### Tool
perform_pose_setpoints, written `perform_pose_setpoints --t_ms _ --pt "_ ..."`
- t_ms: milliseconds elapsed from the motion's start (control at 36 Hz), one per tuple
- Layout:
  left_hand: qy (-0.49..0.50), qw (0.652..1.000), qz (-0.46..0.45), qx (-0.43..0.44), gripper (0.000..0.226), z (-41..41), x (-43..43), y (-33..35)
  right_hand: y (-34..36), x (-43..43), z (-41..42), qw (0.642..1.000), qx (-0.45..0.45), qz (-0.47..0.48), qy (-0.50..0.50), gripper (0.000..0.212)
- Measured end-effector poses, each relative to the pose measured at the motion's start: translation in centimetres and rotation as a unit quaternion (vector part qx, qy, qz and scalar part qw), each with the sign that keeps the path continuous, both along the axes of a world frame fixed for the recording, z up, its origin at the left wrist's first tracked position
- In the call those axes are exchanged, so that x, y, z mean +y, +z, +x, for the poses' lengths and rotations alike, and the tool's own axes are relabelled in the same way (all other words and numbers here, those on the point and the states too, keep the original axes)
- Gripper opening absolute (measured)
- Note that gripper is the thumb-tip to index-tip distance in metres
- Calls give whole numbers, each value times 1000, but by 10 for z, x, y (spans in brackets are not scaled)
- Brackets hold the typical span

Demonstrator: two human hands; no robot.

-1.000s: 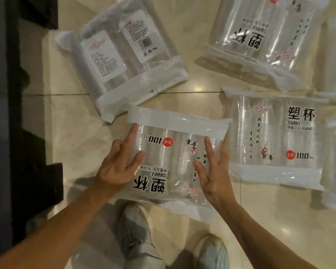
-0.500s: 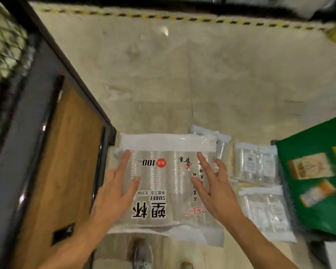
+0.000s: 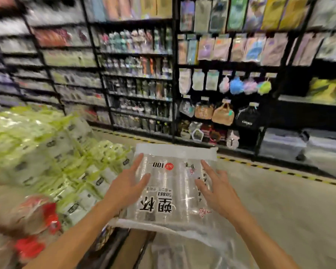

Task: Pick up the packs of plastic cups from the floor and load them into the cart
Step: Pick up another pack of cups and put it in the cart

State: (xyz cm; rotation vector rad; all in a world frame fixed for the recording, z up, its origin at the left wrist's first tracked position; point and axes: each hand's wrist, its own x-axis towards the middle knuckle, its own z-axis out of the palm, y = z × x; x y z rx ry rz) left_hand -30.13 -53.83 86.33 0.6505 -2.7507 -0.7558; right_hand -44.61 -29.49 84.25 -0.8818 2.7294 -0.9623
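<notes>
I hold one clear pack of plastic cups [image 3: 173,189] flat in front of me at waist height, its black printed characters upside down to me. My left hand [image 3: 127,188] grips its left side with fingers spread over the top. My right hand [image 3: 216,191] grips the right side the same way. The pack hangs over the right edge of the cart [image 3: 113,247], whose dark frame shows below my left forearm. The other packs on the floor are out of view.
The cart's load of green-and-white wrapped packs [image 3: 47,152] and red-wrapped goods [image 3: 33,220] fills the left. Black store shelves [image 3: 140,78] with bottles and hanging goods stand ahead. A yellow-black floor stripe [image 3: 279,169] runs before them. Loose clear plastic [image 3: 192,249] lies below the pack.
I have lifted the pack off the floor and stood up. The view swung from the tiled floor up to the cart and the shelves, and both hands kept their grip.
</notes>
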Motion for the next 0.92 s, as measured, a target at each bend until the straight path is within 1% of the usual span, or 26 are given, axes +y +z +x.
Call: perform_pose_setpoints --t_ms 83,222,333,444,556,639,694,806,917 --pt "63 998 -13 6 69 23 6 27 34 -9 -2 999 18 -3 50 65" --pt "151 988 -1 16 70 79 23 43 63 -25 13 988 41 1 147 65" --pt "240 971 -5 25 70 137 41 51 74 -44 43 973 33 -6 230 65" --pt "324 946 3 34 68 206 60 57 80 -69 85 948 38 -10 316 66" --pt "396 917 -14 50 69 285 79 63 86 -99 147 911 49 -24 408 67" --pt "463 885 -16 37 69 355 94 65 93 -118 209 877 45 -39 476 66" --pt "502 863 -15 49 70 405 108 66 94 -131 255 853 43 -51 518 67" --pt "583 811 -14 49 70 514 141 64 97 -151 367 801 45 -70 593 66" --pt "666 745 -32 29 70 627 188 60 96 -160 495 738 46 -63 671 64"
